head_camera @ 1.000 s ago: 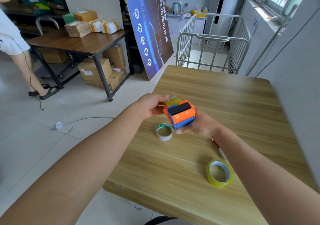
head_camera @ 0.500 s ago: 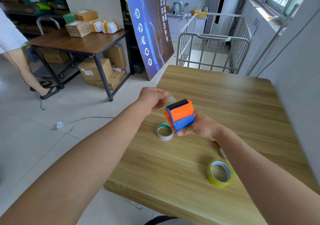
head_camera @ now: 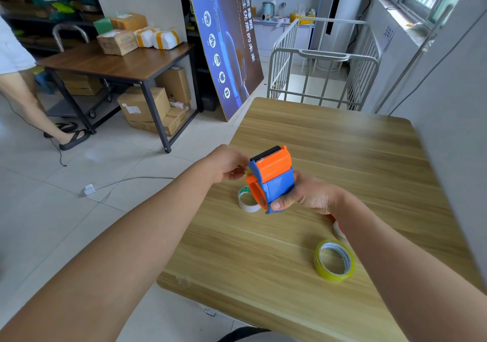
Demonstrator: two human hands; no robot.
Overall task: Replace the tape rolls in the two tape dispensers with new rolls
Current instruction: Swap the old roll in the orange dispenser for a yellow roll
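Tape dispenser point(head_camera: 271, 178), orange and blue, sits above the table point(head_camera: 342, 157) in the right hand point(head_camera: 305, 196), which grips it. The left hand point(head_camera: 229, 166) pinches at its edge, on what is unclear. A near-spent roll point(head_camera: 249, 200) lies discarded, and a yellow roll point(head_camera: 334, 260) lies unused, so one swap seems left.

We held the tape dispenser point(head_camera: 272, 175) above the near left part of the table point(head_camera: 342, 157). Our right hand point(head_camera: 308, 196) was wrapped round it from the right, and our left hand point(head_camera: 229, 165) was close against its left side; what those fingers held we could not tell. Just below the dispenser one tape roll point(head_camera: 247, 200) lay on the table. A second roll point(head_camera: 333, 260) lay nearer us to the right, beside our right forearm. Behind the table stood a railed cart point(head_camera: 324, 62). Left across the floor, a far table point(head_camera: 118, 62) carried boxes point(head_camera: 117, 41), with stacked cartons point(head_camera: 143, 107) beneath it.
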